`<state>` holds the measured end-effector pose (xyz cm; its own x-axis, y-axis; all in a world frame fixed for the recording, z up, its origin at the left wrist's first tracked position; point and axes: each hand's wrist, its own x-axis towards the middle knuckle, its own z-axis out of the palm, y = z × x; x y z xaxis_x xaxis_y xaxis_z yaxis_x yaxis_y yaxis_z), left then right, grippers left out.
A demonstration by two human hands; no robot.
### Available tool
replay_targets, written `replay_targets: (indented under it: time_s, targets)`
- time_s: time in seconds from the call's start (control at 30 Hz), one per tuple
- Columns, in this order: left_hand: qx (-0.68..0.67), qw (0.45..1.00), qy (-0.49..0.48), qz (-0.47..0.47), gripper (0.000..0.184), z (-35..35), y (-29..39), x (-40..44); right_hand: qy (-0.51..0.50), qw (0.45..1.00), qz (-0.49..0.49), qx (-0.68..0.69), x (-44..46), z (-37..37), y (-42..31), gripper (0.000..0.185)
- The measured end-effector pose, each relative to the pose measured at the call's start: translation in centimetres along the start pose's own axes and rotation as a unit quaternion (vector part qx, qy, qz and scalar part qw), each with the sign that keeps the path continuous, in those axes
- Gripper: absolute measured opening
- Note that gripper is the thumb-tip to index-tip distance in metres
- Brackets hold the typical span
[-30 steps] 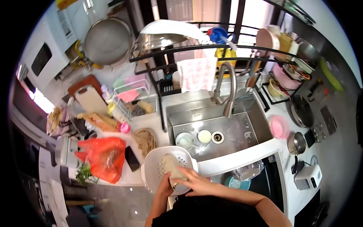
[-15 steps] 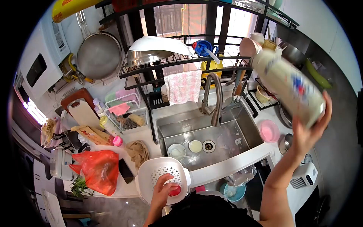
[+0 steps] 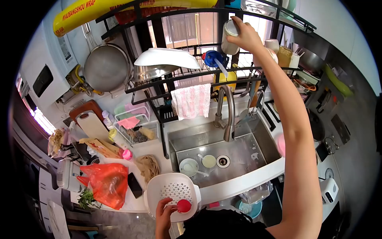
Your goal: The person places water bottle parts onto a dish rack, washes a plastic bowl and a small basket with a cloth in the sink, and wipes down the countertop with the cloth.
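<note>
My right hand (image 3: 246,36) is raised to the rack above the sink, its fingers wrapped round the end of a pale jar (image 3: 230,44). Low in the view, my left hand (image 3: 166,213) pinches a round red lid (image 3: 183,206) over a white colander (image 3: 152,191) with star-shaped holes. The colander rests at the counter's front edge, left of the sink. Beside the jar on the rack stands a blue-topped item (image 3: 212,58).
The steel sink (image 3: 242,159) holds a white bowl (image 3: 188,167) and a small cup (image 3: 209,161) under the faucet (image 3: 229,115). Left are a red bag (image 3: 109,185), a phone (image 3: 134,185) and a brown cloth (image 3: 147,168). A pink-white towel (image 3: 191,101) hangs from the rack.
My right hand has swung up and left with the jar, from the right side to the rack. My left hand and the red lid stay over the colander. The view has shifted slightly.
</note>
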<state>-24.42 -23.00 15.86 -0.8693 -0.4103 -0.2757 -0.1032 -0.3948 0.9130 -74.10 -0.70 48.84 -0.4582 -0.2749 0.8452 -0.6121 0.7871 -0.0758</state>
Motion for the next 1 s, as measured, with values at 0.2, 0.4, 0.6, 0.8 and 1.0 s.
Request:
replay_targets:
  time_s: [0.2,0.4,0.6,0.8,1.0]
  targets:
    - [0.003,0.998,0.063,-0.001,0.028,-1.0,-1.6,-0.6,-0.153,0.987,0.047,-0.035,5.1,3.8,-0.6,0.083]
    - [0.02,0.996,0.087,0.007,0.028,-0.3,-1.8,-0.4,-0.252,0.967,-0.011,-0.023,7.5,7.0,-3.2,0.089]
    - [0.017,0.995,0.1,0.022,0.03,-0.8,-3.0,-0.8,-0.331,0.942,-0.054,-0.01,7.6,9.0,-5.6,0.096]
    - [0.087,0.986,0.133,0.042,0.037,-1.9,-3.2,-0.8,-0.372,0.908,-0.004,0.193,6.7,9.1,-3.4,0.084]
    - [0.049,0.975,0.21,0.057,0.034,-5.8,-2.4,-1.1,-0.426,0.879,-0.005,0.213,6.0,3.9,-5.9,0.067]
